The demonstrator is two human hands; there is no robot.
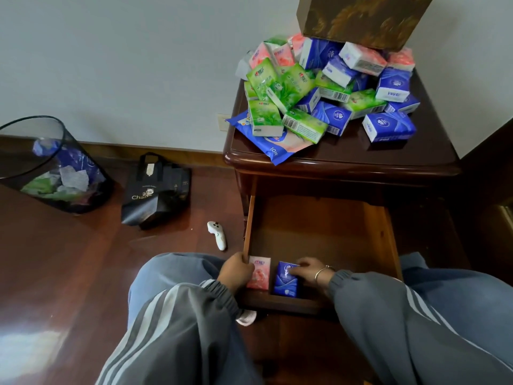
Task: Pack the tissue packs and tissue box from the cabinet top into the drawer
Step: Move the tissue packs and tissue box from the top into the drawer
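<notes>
Held blue pack beside pink pack in the drawer, lower centre, with right grip clamped on it, left grip curled over the drawer wall. Judged packing barely begun: next called for reaching the pile and tissue box, upper right counter.

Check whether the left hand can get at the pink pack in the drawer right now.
Probably yes. The left hand is at the left wall of the drawer, right beside the pink pack; nothing lies on it, and the right hand holds the blue pack alongside.
</notes>
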